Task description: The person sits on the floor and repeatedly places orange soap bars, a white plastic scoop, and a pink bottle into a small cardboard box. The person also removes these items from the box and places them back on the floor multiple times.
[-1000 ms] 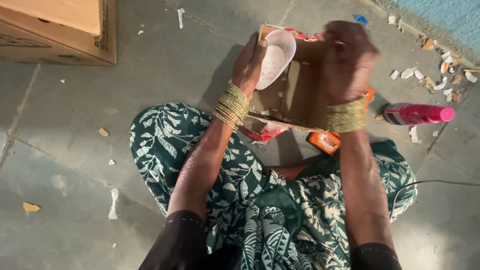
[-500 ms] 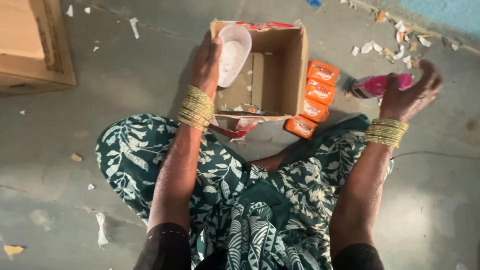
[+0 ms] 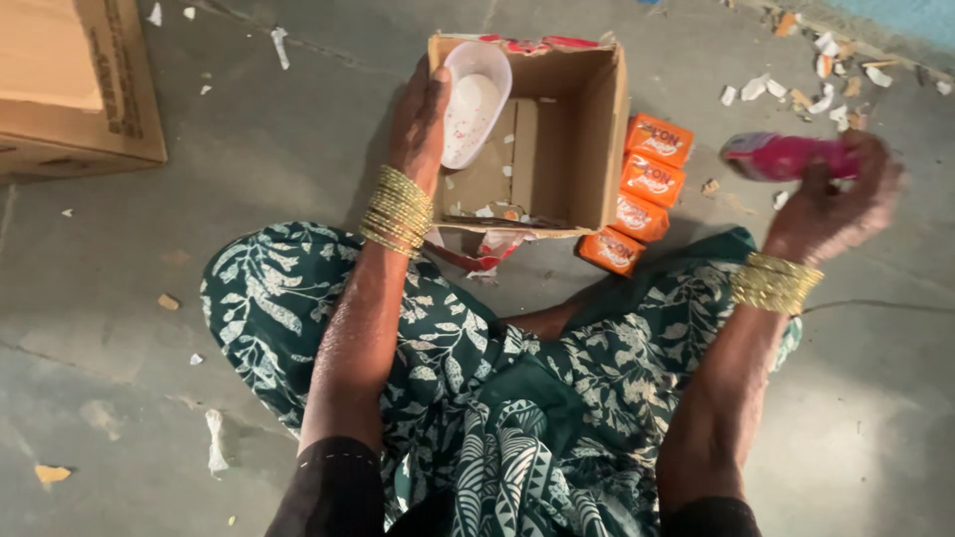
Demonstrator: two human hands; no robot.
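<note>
So the person's sitting cross-legged on the grey stone floor (image 3: 249,149) with an open brown cardboard box with red-printed flaps (image 3: 587,129) lying just ahead of the knees, and the left hand (image 3: 423,109) is gripping a small white plastic scoop-like bowl of white powder (image 3: 473,99) against the box's left wall. Off to the right, well apart from the box, the right hand (image 3: 836,199) is closing around a pink plastic bottle (image 3: 781,156), long axis lying roughly left-right, so that hand's obviously nearer. Between the two, four small orange rectangular packets with white labels (image 3: 647,189) are sitting in a row touching the box's right side, and a bigger plain brown carton (image 3: 70,89) is sitting top left.
</note>
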